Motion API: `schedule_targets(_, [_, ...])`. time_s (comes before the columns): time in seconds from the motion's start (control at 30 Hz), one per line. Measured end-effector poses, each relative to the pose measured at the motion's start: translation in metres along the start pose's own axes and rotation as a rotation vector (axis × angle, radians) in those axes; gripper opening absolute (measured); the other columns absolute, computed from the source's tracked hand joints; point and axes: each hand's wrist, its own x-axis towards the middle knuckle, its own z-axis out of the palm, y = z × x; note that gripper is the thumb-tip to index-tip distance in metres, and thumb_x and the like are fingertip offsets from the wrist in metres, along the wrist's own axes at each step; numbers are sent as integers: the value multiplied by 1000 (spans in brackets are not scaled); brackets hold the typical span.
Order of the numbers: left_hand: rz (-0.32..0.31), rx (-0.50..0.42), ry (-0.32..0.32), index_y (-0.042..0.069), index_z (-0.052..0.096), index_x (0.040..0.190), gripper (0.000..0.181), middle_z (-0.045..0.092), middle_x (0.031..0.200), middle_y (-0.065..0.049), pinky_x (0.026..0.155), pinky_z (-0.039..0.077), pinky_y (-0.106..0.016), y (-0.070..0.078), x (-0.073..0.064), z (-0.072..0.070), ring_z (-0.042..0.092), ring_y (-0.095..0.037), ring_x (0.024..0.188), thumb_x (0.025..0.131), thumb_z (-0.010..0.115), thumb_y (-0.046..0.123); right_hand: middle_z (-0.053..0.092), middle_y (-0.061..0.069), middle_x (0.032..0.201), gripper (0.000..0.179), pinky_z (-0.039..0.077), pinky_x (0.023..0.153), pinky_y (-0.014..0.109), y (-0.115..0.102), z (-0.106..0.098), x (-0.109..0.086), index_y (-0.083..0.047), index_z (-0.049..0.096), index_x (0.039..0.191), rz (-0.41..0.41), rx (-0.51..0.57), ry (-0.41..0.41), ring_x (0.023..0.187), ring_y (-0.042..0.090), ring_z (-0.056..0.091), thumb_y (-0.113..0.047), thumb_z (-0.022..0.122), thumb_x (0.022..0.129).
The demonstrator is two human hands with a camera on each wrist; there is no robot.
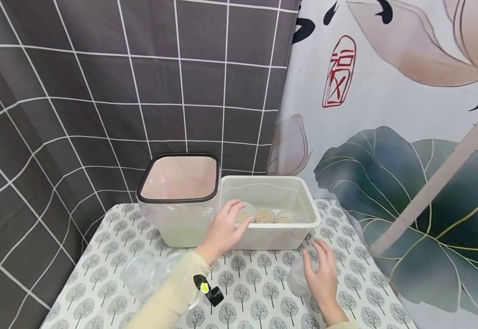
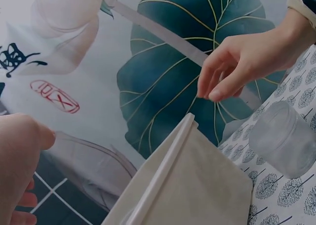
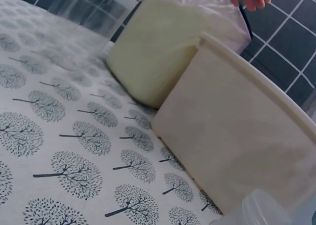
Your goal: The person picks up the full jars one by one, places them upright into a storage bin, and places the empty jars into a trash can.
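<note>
Left hand (image 1: pixel 224 230): above the near left corner of the white plastic bin (image 1: pixel 263 237), fingers extended, thumb set apart, pinching nothing. Right hand (image 1: pixel 322 274): fingers loosely bent and parted, gripping nothing. Clear plastic jar (image 2: pixel 284 138): on the cloth, just beside and below the right hand, apart from its fingers; contents cannot be made out.

Inside the bin, beyond the left hand's thumb, three round clear containers stand in a row. The middle container (image 1: pixel 265 216) holds pale beige beans or similar grains; the right container (image 1: pixel 284 217) shows pale contents, type indistinct. The left container (image 1: pixel 244 211) lies partly behind the left hand's fingers. Left of that hand is a lined waste bin (image 1: pixel 181 224) with a black rim; its floor is hidden.

Clear plastic tubs (image 1: pixel 139 272), nearer than the left hand and to its left, are partly covered by the cream sleeve (image 1: pixel 169 292); their number is uncertain. The right wrist view cuts the jar at its lower edge.

Surface beneath both hands: white tree-print tablecloth (image 1: pixel 240 294). Beyond the hands: dark grid-patterned curtain (image 1: pixel 99 91) and, to the right, a lotus-print hanging (image 1: pixel 387 160).
</note>
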Motion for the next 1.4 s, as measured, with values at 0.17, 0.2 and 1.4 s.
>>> schedule_targets(0.17, [-2, 0, 41, 4, 60, 115, 39, 55, 122, -14, 89, 48, -42, 0, -5, -13, 54, -28, 110, 85, 67, 28, 54, 21, 119, 40, 33, 105, 31, 2, -7, -6, 2, 61, 112, 20, -18, 34, 111, 42, 47, -5, 73, 74])
schedule_targets(0.2, [-7, 1, 44, 4, 60, 115, 39, 54, 123, -14, 90, 48, -41, 0, -6, -15, 54, -28, 111, 85, 66, 28, 54, 22, 119, 40, 31, 106, 31, 2, -8, -7, 2, 61, 112, 17, -6, 38, 111, 42, 47, -4, 73, 74])
schedule_targets(1.4, [-100, 310, 253, -2, 59, 115, 41, 53, 122, -20, 60, 53, -50, -60, -34, -93, 52, -36, 109, 81, 67, 21, 51, 23, 120, 49, 38, 91, 54, 16, -28, -42, 3, 59, 115, 40, -51, -67, 110, 41, 45, 0, 75, 69])
